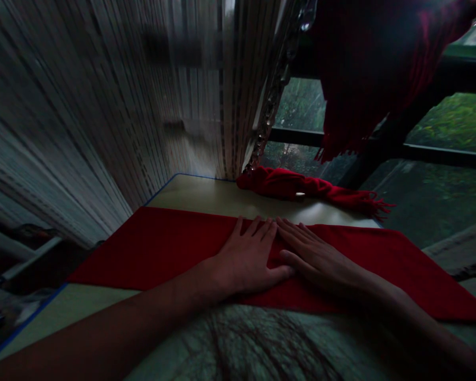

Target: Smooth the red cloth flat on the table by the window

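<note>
- I am seeing the red cloth [162,246] lying on the table [198,193] as a long, flat strip, its long axis running crosswise from the table's left side to its right.
- My left hand [246,259] and right hand [321,259] are resting palm down on the cloth, around the middle of the table's width — fingers stretched out, neither one gripping anything. They are nearly meeting at the fingertips and thumbs, with the fingers pointing toward the table's far side.
- Both forearms are covering parts of the cloth's near edge, and dark strands of hair [269,344] are blocking my view of the table's near side.
- A bunched red scarf [277,182] is lying along the table's far side, its fringed end pointing right.
- Another red fringed fabric [357,95] is hanging above the table's far right — it is partly hiding the dark window bars [301,136] and the greenery [460,121] beyond.
- A string curtain [103,106] is dropping in thin strands past the table's left and far sides, with clear, glossy beads [262,137] dangling by its far corner.
- The cloth is looking matte and smooth; the tabletop is showing pale, with blue edging.
</note>
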Motion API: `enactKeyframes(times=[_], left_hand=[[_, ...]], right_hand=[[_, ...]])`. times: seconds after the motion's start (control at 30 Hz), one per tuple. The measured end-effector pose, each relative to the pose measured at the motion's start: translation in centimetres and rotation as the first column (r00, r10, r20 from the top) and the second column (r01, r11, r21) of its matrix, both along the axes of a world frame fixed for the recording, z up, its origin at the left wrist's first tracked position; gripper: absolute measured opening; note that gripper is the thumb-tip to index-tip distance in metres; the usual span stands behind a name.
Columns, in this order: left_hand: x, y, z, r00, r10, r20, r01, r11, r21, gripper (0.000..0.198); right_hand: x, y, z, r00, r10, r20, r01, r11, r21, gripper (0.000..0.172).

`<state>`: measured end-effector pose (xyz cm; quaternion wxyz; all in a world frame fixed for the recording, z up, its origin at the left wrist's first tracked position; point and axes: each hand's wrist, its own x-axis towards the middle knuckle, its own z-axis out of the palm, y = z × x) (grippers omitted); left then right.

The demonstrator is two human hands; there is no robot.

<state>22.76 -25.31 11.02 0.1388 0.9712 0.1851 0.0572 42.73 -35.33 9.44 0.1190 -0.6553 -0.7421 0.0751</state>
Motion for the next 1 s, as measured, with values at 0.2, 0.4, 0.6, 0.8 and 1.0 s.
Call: enactKeyframes(times=[0.2, 0.4, 0.6, 0.8, 1.0], left_hand=[[0.08, 0.05, -0.03, 1.000, 0.006, 0.002, -0.006, 1.000, 0.008, 0.097], [0.15, 0.04, 0.08, 1.000, 0.004, -0.027, -0.004, 1.000, 0.002, 0.098], [0.18, 0.00, 0.22, 1.000, 0.000, -0.028, 0.000, 1.000, 0.000, 0.095], [0.11, -0.02, 0.32, 1.000, 0.002, -0.027, -0.002, 1.000, -0.001, 0.098], [0.13, 0.03, 0.02, 1.000, 0.000, -0.016, 0.000, 1.000, -0.002, 0.097]], right_hand=[[0.00, 0.00, 0.13, 1.000, 0.017, -0.004, -0.017, 1.000, 0.012, 0.071], [-0.23, 0.00, 0.53, 1.000, 0.013, -0.014, -0.013, 1.000, -0.010, 0.072], [-0.25, -0.03, 0.61, 1.000, 0.002, -0.016, -0.002, 1.000, -0.016, 0.074], [-0.11, -0.07, 0.54, 1.000, 0.019, -0.015, -0.019, 1.000, -0.003, 0.071], [0.00, -0.04, 0.21, 1.000, 0.017, 0.006, -0.018, 1.000, 0.023, 0.069]])
